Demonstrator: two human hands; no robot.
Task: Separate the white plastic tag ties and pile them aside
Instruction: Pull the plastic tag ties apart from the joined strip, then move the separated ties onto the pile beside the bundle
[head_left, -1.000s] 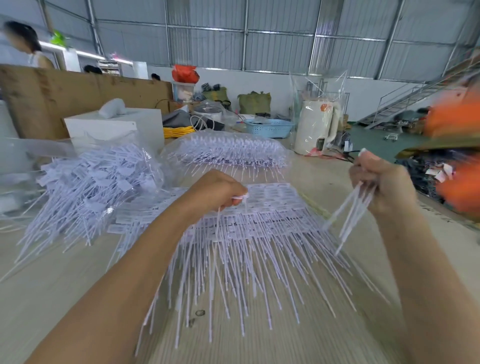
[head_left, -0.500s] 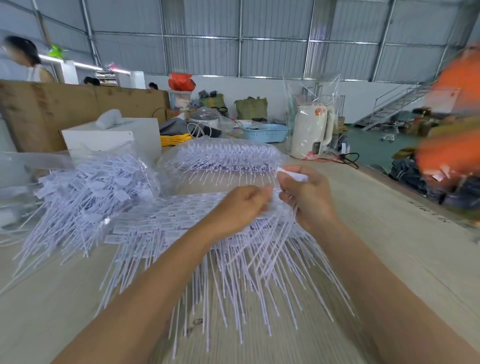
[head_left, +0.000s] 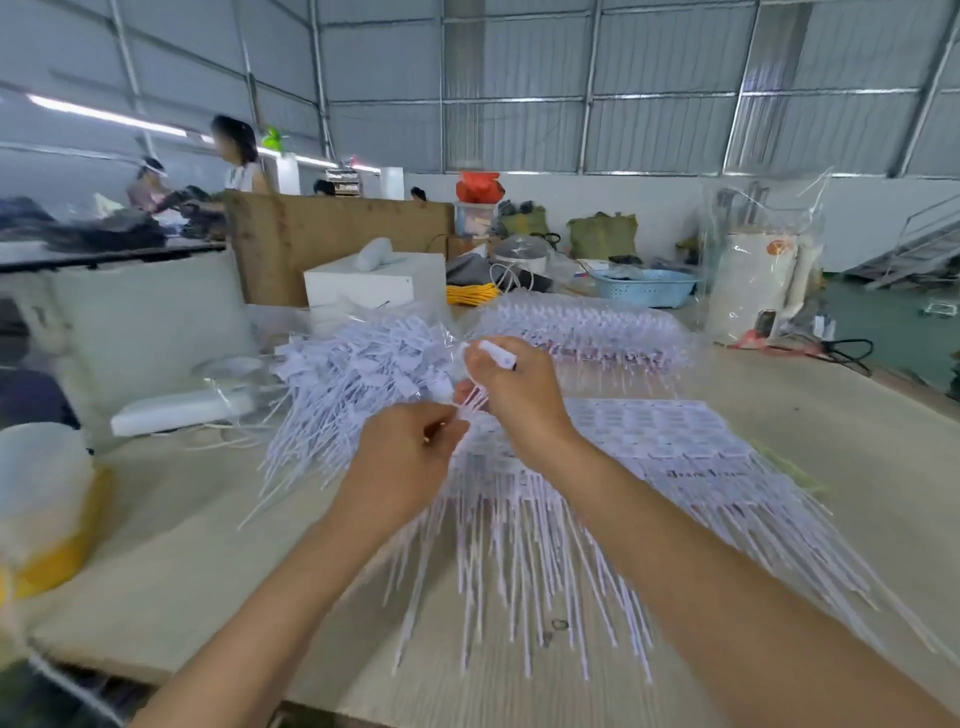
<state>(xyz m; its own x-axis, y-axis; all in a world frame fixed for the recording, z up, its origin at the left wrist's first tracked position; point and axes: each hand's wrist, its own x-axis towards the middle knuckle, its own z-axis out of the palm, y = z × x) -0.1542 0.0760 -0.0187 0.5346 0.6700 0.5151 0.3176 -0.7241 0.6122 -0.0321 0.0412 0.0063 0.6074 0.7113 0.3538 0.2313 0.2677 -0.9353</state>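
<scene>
Right hand (head_left: 511, 395) and left hand (head_left: 410, 462) pinch a few tag ties (head_left: 470, 408) mid-frame; loose pile (head_left: 353, 374) upper left, joined sheets (head_left: 649, 441) remaining.

White plastic tag ties (head_left: 519, 545) lie on a matt wooden table (head_left: 208, 561).

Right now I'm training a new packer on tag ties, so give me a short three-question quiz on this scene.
1. True or false: the right hand grips a small bunch of tag ties.
2. The loose pile of separated ties lies on which side of the flat sheet of joined ties: A left, B right?
3. Fill in: the left hand pinches the bunch ____ the right hand.

Key: 1 true; 2 A; 3 below.
</scene>
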